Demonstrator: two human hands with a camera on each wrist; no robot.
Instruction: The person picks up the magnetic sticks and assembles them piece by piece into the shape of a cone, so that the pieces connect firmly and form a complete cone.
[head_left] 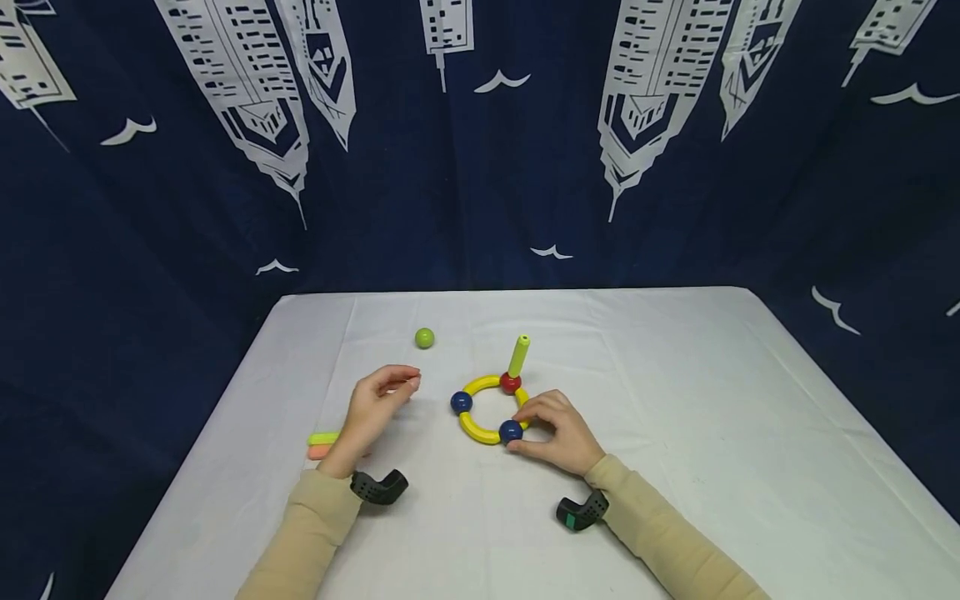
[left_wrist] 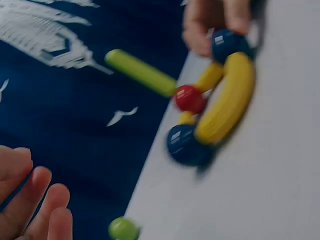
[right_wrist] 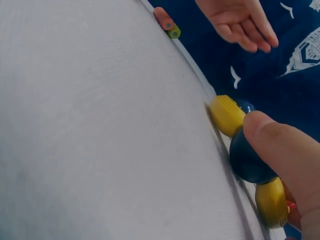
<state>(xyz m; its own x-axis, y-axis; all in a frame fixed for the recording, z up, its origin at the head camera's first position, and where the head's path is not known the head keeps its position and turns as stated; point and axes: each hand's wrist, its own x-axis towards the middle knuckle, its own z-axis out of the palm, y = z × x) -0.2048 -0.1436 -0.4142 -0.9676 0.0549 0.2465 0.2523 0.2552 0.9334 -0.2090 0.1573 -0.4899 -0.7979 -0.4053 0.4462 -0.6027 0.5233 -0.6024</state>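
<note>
A ring of curved yellow rods [head_left: 478, 430] joined by balls lies on the white table. Two of its balls are blue, one at the left [head_left: 461, 402] and one at the near right [head_left: 511, 431]; a red ball [head_left: 510, 383] sits at the far side. From the red ball a light green stick [head_left: 519, 357] stands up. My right hand [head_left: 558, 433] grips the ring at the near right blue ball, thumb on that ball in the right wrist view. Left of the ring my left hand [head_left: 378, 408] is raised with nothing in it, fingers loosely bent and apart from the pieces.
A loose green ball [head_left: 424, 337] lies beyond my left hand. Beside my left wrist are a light green stick [head_left: 322, 438] and an orange-pink stick [head_left: 318, 452], partly hidden by the arm. A dark blue patterned cloth [head_left: 465, 183] hangs behind the table.
</note>
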